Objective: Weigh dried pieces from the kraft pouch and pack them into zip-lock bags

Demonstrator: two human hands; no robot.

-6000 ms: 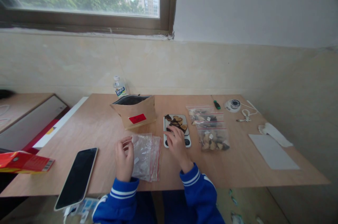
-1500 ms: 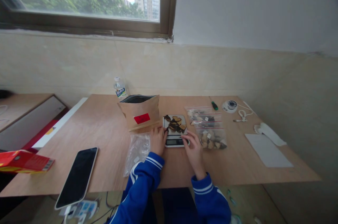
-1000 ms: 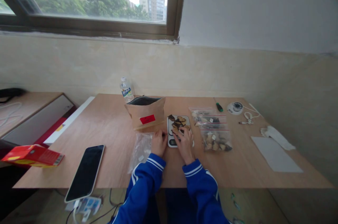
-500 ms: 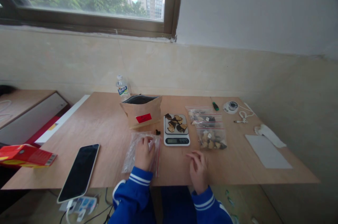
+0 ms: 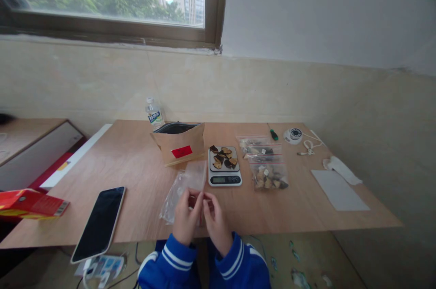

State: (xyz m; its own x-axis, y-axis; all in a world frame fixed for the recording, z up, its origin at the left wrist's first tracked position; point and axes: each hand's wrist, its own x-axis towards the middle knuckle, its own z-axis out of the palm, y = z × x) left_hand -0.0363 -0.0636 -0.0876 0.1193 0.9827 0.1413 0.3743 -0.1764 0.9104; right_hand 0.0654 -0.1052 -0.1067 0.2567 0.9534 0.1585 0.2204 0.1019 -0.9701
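My left hand (image 5: 185,217) and my right hand (image 5: 216,222) meet at the table's front, fingertips pinched together on the right edge of a clear zip bag (image 5: 177,193). The rest of that bag lies flat and wrinkled to the left, with its upper corner lifted beside the scale. Just beyond my hands is a white kitchen scale (image 5: 225,180) with several dried brown slices (image 5: 223,157) on its plate. Behind the clear bag stands a brown paper pouch (image 5: 177,139) with a red label, its top open.
Filled zip bags (image 5: 269,176) lie right of the scale. A green-handled screwdriver (image 5: 274,134), a white dome camera (image 5: 293,136) and a white sheet (image 5: 339,190) are further right. On the left are a tablet (image 5: 98,223), a red box (image 5: 32,203) and a plastic bottle (image 5: 154,113).
My right hand has moved left from the bare table to join my left hand at the bag's edge. The bag's upper part is raised. The view has shifted slightly.
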